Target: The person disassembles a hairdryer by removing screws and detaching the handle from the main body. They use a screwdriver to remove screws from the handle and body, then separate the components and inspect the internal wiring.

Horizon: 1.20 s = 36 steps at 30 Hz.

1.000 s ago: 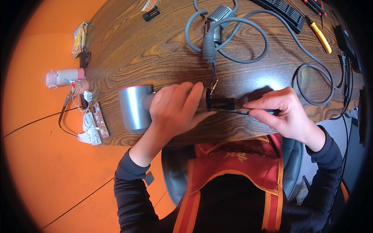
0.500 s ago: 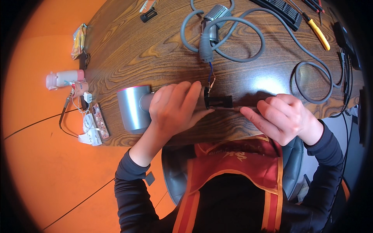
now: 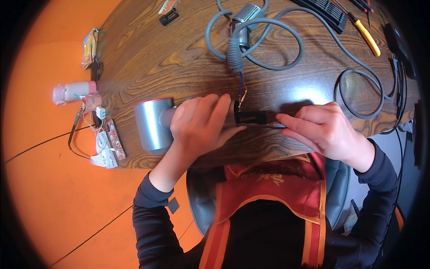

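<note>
My left hand [image 3: 197, 125] is wrapped round the grey handle of a silver hair dryer [image 3: 151, 125] with a pink rim. A black end piece [image 3: 251, 117] projects from the handle toward the right, with thin blue and bare-ended wires [image 3: 242, 89] running up to a coiled grey sleeve [image 3: 234, 56]. My right hand [image 3: 320, 127] grips a slim tool [image 3: 275, 125], apparently a screwdriver, lying along the underside of the black piece; its tip is too small to make out.
A looped grey cable [image 3: 299, 42] and a perforated metal cylinder [image 3: 246, 15] lie beyond my hands. A black bit case [image 3: 327, 15] and yellow-handled tool [image 3: 367, 38] are at the back right. A phone [image 3: 116, 139], bottle [image 3: 74, 92] and soldering iron [image 3: 74, 127] are on the left.
My right fingers have changed their grip on the slim tool, curling, then extending along it again. My left hand has stayed on the handle. The whole view has shifted slightly.
</note>
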Motion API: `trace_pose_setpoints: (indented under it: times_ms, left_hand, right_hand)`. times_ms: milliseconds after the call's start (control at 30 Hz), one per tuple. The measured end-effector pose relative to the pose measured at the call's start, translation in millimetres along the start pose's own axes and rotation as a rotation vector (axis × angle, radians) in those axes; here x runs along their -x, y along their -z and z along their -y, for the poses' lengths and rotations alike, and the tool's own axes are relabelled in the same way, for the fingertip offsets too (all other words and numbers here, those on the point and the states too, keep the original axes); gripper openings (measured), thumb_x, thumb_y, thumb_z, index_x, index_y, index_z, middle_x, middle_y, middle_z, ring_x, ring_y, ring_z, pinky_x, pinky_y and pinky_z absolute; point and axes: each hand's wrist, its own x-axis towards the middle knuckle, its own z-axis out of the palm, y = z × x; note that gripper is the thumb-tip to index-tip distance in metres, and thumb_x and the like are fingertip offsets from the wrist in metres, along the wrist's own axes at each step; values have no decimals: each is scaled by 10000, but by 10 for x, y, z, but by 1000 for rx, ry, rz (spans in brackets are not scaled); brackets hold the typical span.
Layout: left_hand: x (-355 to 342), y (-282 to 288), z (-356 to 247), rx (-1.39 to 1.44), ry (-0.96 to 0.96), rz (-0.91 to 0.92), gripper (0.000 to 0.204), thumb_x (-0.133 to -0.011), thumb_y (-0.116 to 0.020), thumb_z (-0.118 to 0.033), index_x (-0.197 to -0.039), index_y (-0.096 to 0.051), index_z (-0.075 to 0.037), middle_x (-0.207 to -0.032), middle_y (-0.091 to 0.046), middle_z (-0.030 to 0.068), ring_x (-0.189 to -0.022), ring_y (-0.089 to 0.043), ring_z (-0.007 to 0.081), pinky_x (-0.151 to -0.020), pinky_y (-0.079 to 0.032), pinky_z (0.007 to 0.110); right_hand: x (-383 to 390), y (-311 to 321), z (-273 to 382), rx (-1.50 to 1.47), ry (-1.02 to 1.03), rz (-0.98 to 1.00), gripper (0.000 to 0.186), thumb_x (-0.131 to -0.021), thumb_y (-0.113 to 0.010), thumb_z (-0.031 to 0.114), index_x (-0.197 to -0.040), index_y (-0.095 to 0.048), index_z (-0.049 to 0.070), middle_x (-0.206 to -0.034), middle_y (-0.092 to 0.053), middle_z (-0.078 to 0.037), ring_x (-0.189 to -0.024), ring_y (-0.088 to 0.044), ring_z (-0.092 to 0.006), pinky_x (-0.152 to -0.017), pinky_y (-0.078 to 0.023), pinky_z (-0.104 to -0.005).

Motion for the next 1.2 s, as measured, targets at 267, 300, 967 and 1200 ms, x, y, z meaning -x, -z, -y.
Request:
trace_pose_setpoints:
  times_ms: [267,300,967,1200]
  left_hand:
    - [0,-11,7,3,14,-21,577,-556,-782,-377,-1007,-603,-62,-869,-582,78,-695,-574,240,-594,-459,327]
    - [-2,-14,11,4,14,-26,574,-558,-783,-373,-1006,-603,-62,-868,-581,78,-694,-574,240,-593,-459,326]
    - [-5,-36,-12,-11,21,-49,584,-536,-814,-340,-999,-620,-42,-859,-622,103,-709,-606,247,-588,-470,319]
    - [-4,-61,18,-4,43,-69,552,-598,-771,-397,-1003,-605,-61,-882,-586,81,-712,-583,242,-615,-465,330]
  right_hand:
    - [-17,-74,-130,358,382,-204,363,-558,-660,82,-906,-674,-21,-644,-473,-22,-525,-498,-107,-394,-409,-216]
    - [-11,-87,-125,376,389,-202,361,-556,-671,75,-905,-675,-19,-654,-485,-30,-525,-504,-114,-406,-415,-220]
    - [-231,156,-29,-874,-804,403,174,-889,-583,123,-845,-685,-12,-590,-614,-53,-464,-516,-63,-454,-401,-216]
    - [-106,-25,-62,-363,-253,39,160,-793,-659,78,-919,-678,-19,-583,-531,-40,-484,-495,-100,-458,-427,-233]
